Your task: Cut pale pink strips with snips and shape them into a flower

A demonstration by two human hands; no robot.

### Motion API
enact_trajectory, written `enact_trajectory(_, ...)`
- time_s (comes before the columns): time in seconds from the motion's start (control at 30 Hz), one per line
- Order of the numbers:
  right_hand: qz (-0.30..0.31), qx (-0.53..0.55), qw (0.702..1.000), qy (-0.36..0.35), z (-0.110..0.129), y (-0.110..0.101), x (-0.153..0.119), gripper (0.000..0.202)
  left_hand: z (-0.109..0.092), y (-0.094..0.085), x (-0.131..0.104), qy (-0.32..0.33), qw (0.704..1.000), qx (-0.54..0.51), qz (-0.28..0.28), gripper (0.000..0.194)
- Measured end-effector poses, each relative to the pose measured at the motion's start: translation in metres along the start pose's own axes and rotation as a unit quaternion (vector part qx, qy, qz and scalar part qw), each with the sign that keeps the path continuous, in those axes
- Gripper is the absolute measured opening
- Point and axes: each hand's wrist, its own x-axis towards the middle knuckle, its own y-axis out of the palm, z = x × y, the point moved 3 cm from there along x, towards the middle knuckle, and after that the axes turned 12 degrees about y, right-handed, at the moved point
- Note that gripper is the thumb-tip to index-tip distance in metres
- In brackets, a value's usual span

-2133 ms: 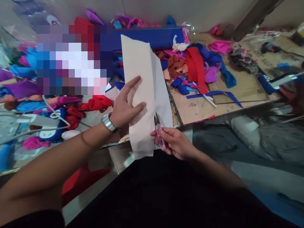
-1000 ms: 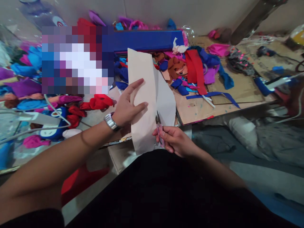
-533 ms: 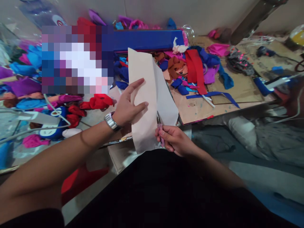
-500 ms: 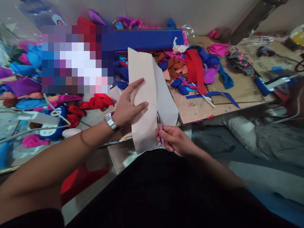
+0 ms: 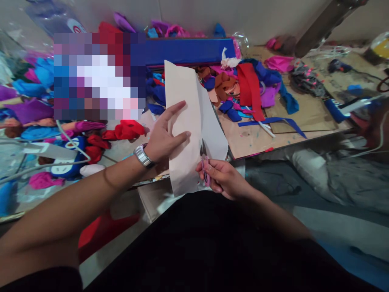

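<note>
Paper or thin fabric, which of the two I cannot tell, makes up the long, cream-coloured flat sheet [image 5: 190, 119] lying on the pale, stained table [image 5: 252, 140], on the near side of the long, straight-sided blue box [image 5: 188, 52], with its end farthest from that box reaching past the table's edge. A paler, white layer [image 5: 214, 132] shows along its right side; whether it is the same piece folded under is unclear. It should weigh next to nothing and bend easily, though the smooth surface and clean edges suggest enough body to lie flat; the overhanging end, farthest from the box, would sag or curl first, and a sharp pinch could leave a crease. A broad press suits it better than a grip, and the left hand [image 5: 162, 140] rests so, thumb and forefinger spread wide across the sheet. The right hand [image 5: 223, 176], also on the near side of the box, is closed around small, pink-handled metal snips [image 5: 206, 174], blades pointing boxward at the sheet's right edge. Those look light and rigid, best held by the handles, well behind the blades.
</note>
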Motion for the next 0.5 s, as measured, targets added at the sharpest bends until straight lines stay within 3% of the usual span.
enact_trajectory(0.5, -0.032, 0.001, 0.999, 0.007, 0.0011, -0.0018, 0.0027, 0.034, 0.0006, 0.0031, -0.0009, 0.015, 1.0, -0.017, 0.008, 0.086)
